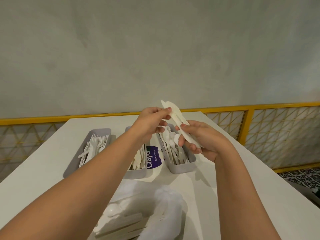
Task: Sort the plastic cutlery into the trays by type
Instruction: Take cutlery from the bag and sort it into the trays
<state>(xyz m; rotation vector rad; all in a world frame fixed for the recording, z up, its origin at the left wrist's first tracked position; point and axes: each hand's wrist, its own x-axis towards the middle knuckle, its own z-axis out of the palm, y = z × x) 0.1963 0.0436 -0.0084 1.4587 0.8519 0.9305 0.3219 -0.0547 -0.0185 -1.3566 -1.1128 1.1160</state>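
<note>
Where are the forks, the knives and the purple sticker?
White plastic forks (93,137): head view, on the tines of one fork.
White plastic knives (175,119): head view, on the middle of the blades.
Purple printed sticker (155,153): head view, on its purple middle.

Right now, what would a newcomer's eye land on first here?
A bundle of white plastic knives held mid-frame, the left grip pinching its far end, the right grip holding its near end. Beneath, three grey rectangular trays on the white table: forks left, knives middle, spoons right.
</note>
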